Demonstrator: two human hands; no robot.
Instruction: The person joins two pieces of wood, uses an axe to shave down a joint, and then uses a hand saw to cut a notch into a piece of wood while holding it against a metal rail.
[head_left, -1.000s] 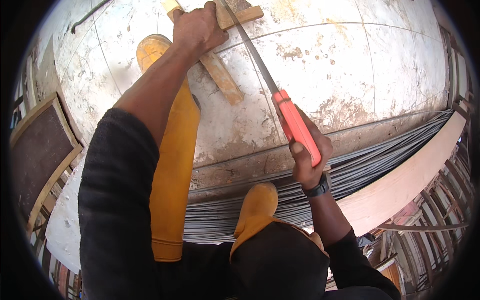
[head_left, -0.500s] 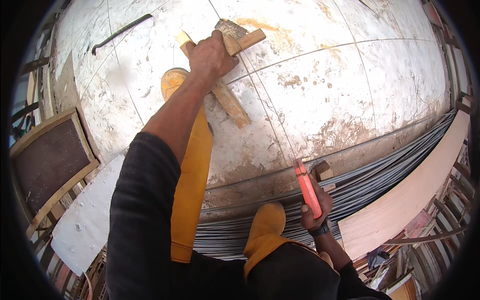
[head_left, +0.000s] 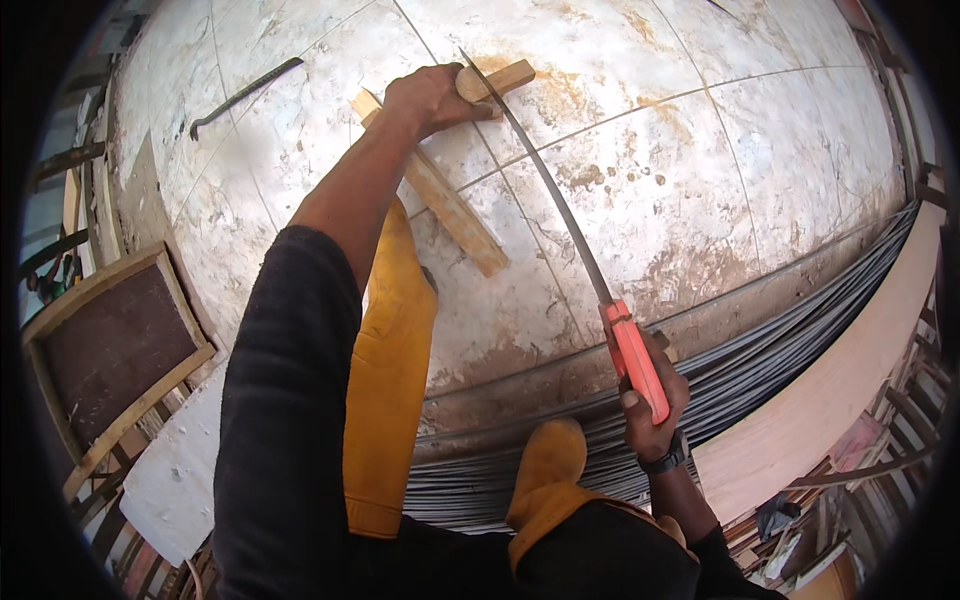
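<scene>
Near end first: my right hand (head_left: 652,400), fingers wrapped tight around the orange plastic handle (head_left: 637,362) of a hand saw with a long thin steel blade (head_left: 545,180). Just behind that hand lies a bundle of grey steel rods (head_left: 780,350), and my yellow rubber boots (head_left: 392,370) stand beside it.

Blade runs up from the handle across the stained white tiled surface (head_left: 700,150) to the crossed pale wooden battens (head_left: 450,200). My left hand (head_left: 432,98) is at the far end, fingers clamped over the short upper batten where the blade meets it.

Battens look light and stiff and likely to skid on tile, so hold close to the cut. Blade looks thin and whippy; grip only the handle.
</scene>
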